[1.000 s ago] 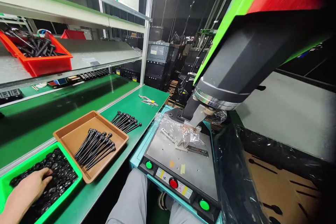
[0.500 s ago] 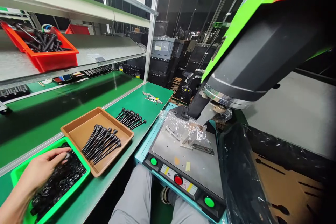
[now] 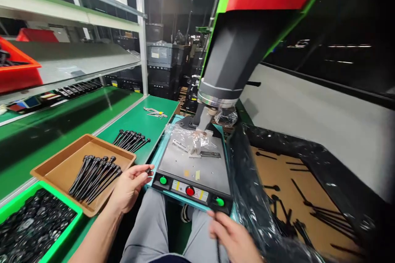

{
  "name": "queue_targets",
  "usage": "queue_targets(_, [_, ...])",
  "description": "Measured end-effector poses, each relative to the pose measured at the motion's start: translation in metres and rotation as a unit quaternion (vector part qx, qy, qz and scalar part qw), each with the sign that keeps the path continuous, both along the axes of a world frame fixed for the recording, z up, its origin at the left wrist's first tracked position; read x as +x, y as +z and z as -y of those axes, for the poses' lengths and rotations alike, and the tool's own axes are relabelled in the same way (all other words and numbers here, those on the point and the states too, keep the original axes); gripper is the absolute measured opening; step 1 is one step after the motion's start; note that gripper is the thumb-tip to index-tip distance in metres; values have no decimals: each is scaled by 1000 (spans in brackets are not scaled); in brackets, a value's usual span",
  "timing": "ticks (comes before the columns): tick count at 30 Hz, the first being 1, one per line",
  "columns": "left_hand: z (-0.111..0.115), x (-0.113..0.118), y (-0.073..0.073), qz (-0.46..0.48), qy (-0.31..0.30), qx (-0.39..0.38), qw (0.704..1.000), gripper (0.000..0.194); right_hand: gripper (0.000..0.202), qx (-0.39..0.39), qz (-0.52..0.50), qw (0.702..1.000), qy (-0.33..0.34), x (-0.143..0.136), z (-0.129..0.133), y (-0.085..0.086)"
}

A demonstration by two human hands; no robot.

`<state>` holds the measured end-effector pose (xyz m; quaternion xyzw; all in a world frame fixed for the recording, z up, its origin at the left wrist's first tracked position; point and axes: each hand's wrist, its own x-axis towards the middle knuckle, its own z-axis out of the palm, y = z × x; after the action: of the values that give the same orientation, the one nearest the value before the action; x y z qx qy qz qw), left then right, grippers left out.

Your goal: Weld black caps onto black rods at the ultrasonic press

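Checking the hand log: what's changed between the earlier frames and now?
Left hand has left the green bin and moved right, near the press, pinching a small black part. Right hand has come into view, blurred, holding a black rod. Tray, its rods and press look unmoved; the camera view swung.

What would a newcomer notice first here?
Probably the press, red and green up top, looming over the metal plate. Then the bright green bin of black parts at lower left. Low in the middle, the left hand pinches a small dark piece and the right hand holds a thin dark rod.
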<state>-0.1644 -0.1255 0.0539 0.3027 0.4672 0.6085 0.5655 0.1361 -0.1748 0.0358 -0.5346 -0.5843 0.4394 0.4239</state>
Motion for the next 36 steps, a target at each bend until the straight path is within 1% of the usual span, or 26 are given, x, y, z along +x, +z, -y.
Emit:
queue_targets(2, [-3,28,2,15,-60,13,998,36,30,-18,-22,996,90,-26,-10,1])
queue_targets(3, [-3,39,3,20,-82,15,996,35,29,-12,-24,992,123,-38,-15,2])
queue_targets(4, [-3,47,3,22,-98,14,995,35,28,7,-17,990,139,-47,-20,3])
queue_targets(6, [-3,58,4,22,-123,14,992,33,28,56,15,988,143,-59,-27,6])
queue_targets(8, [-3,64,3,25,-148,17,988,31,30,92,38,985,142,-61,-31,6])
queue_targets(11, [-5,69,1,40,-171,16,984,29,32,104,36,983,146,-56,-32,5])
queue_targets(13, [-6,73,1,54,-180,13,982,26,34,83,8,984,156,-53,-32,3])
queue_targets(16, [-8,76,3,80,-207,11,975,21,38,10,-79,981,178,-52,-33,-2])
queue_targets(18, [-11,78,3,83,-217,5,973,20,39,-29,-128,975,179,-52,-34,-4])
queue_targets(21, [-14,81,4,65,-206,-8,976,20,38,-30,-133,979,149,-52,-35,-8])
queue_targets(23, [-15,83,4,64,-200,-12,978,19,37,-36,-144,979,141,-52,-36,-10])
queue_targets(24, [-16,84,4,69,-200,-13,977,19,37,-53,-175,972,145,-52,-36,-10])
queue_targets(25, [-16,85,4,76,-204,-15,976,18,37,-80,-224,959,154,-52,-37,-11])
queue_targets(26, [-16,86,4,83,-210,-18,974,18,36,-117,-286,937,165,-52,-37,-12])
queue_targets(29, [-18,90,2,95,-223,-29,970,18,32,-231,-462,835,188,-53,-38,-16])
queue_targets(30, [-19,92,1,96,-226,-30,969,18,30,-256,-498,805,195,-53,-38,-17])
queue_targets(31, [-19,93,0,93,-227,-31,969,18,28,-272,-523,783,198,-54,-38,-18])
queue_targets(32, [-20,95,-2,88,-228,-31,969,18,26,-278,-539,769,200,-54,-38,-20])
queue_targets(33, [-20,96,-3,79,-227,-30,970,18,25,-277,-550,763,197,-54,-38,-22])
queue_targets(34, [-21,97,-5,65,-224,-27,972,19,24,-270,-556,763,190,-55,-38,-23])
queue_targets(36, [-23,98,-10,20,-213,-11,977,23,23,-251,-555,775,167,-55,-39,-27])
